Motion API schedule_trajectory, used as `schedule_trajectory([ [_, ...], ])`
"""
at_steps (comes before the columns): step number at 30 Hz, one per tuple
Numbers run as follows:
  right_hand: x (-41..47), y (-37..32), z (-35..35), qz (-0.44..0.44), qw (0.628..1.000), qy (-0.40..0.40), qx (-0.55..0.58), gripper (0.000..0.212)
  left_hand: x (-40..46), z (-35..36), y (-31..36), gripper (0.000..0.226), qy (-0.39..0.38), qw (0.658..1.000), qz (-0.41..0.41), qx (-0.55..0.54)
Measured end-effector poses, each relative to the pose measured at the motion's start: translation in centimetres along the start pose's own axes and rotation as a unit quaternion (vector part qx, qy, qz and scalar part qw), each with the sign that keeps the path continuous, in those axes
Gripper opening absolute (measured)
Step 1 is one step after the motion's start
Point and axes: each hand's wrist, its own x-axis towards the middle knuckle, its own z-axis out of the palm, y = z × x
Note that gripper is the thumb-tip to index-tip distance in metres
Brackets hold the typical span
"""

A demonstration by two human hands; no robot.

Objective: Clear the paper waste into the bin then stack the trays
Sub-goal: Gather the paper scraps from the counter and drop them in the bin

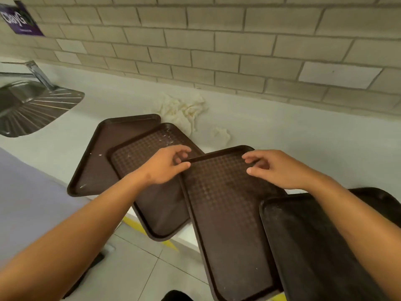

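Brickwork in pale grey-beige blocks (217, 40) fills the far side, with a purple sign (19, 20) fixed at its upper left. Below it runs a long white countertop (303, 137), its near edge overhanging a floor of light square tiles (138, 270). A stainless steel sink with a ribbed drainer (32, 105) is set into the counter at the left.

Four dark brown rectangular plastic trays lie fanned across the counter, overlapping. The middle-right tray (230, 213), patterned with small checks, is the largest in view and juts out past the counter edge; the rightmost tray (314, 246) lies over its right side. The middle-left tray (156, 192), also checked and flecked with white crumbs, is tucked under the middle-right one and rests on the leftmost smooth tray (104, 153).

Behind the trays, near the wall, sits a heap of crumpled white paper napkins (182, 109), with a smaller crumpled white scrap (221, 134) just to its right; both lie on the counter.

The left hand (167, 165) has its fingers curled at the far left corner of the middle-right tray, thumb on its rim. The right hand (271, 168) hovers over the same tray's far right corner, fingers loosely bent, holding nothing.
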Motion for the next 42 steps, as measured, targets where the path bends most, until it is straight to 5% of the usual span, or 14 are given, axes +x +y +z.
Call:
schedule_trajectory([
  [15,16.4,-3.5,-2.7,0.028,0.994,-0.028,-0.098,0.060,14.7,-4.3,-7.4,0.057,-0.037,0.997,-0.022,0.058],
  [25,26.1,-0.6,1.0,0.123,0.982,-0.063,-0.128,0.065,22.9,-3.6,-10.0,0.073,-0.119,0.984,-0.027,0.131],
  [31,29.0,3.5,4.0,0.213,0.972,-0.015,-0.099,0.079,26.1,-2.8,-11.5,0.077,-0.180,0.969,-0.012,0.170],
  [38,30.2,4.9,5.9,0.201,0.970,0.021,-0.137,0.056,27.6,-1.8,-13.0,0.076,-0.202,0.959,0.006,0.196],
  [42,30.1,4.6,6.8,0.191,0.966,0.076,-0.159,0.043,27.9,-1.2,-13.4,0.051,-0.173,0.970,0.011,0.171],
])
